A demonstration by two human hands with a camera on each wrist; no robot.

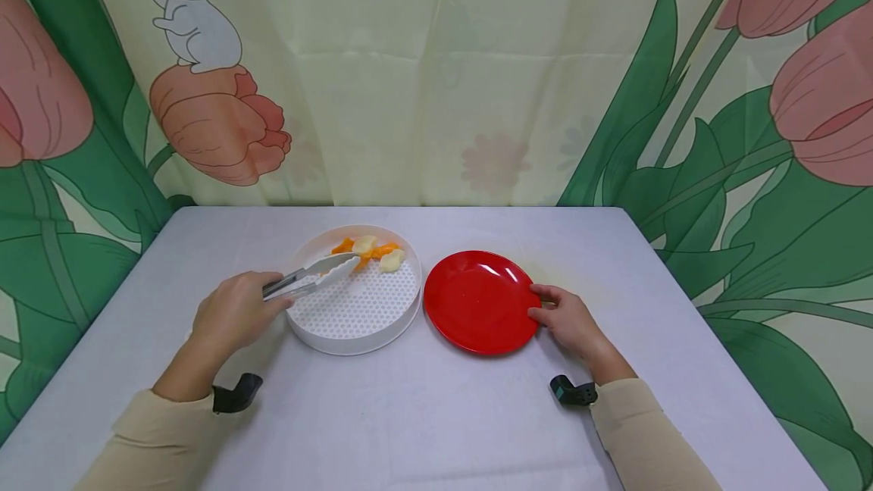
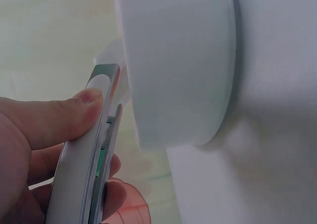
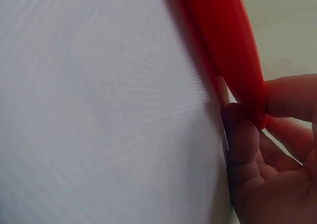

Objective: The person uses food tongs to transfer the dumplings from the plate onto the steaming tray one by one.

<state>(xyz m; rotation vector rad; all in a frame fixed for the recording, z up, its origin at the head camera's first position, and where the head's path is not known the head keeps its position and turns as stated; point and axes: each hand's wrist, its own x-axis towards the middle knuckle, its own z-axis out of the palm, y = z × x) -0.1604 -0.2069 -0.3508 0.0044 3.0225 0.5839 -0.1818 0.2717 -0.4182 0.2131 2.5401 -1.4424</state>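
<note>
My left hand [image 1: 235, 309] grips a pair of tongs [image 1: 314, 276], metal-handled with pale tips. The left wrist view has the thumb on one tong arm [image 2: 79, 154] and fingers around the other. The tong tips reach over a round white steamer tray [image 1: 355, 343] with a perforated bottom. Several orange and pale yellow pieces [image 1: 392, 261], shaped like small dumplings, lie at its far side. Whether the tips touch a piece, I cannot tell. To the right, my right hand [image 1: 569, 324] pinches the rim of a red plate [image 1: 477, 305]; in the right wrist view fingers lie above and below that rim [image 3: 233, 50].
Both dishes stand close together on a table with a white cloth [image 1: 436, 415]. A curtain [image 1: 436, 82] printed with tulips and a white animal hangs behind the table's far edge. Each wrist wears a black camera [image 1: 235, 394].
</note>
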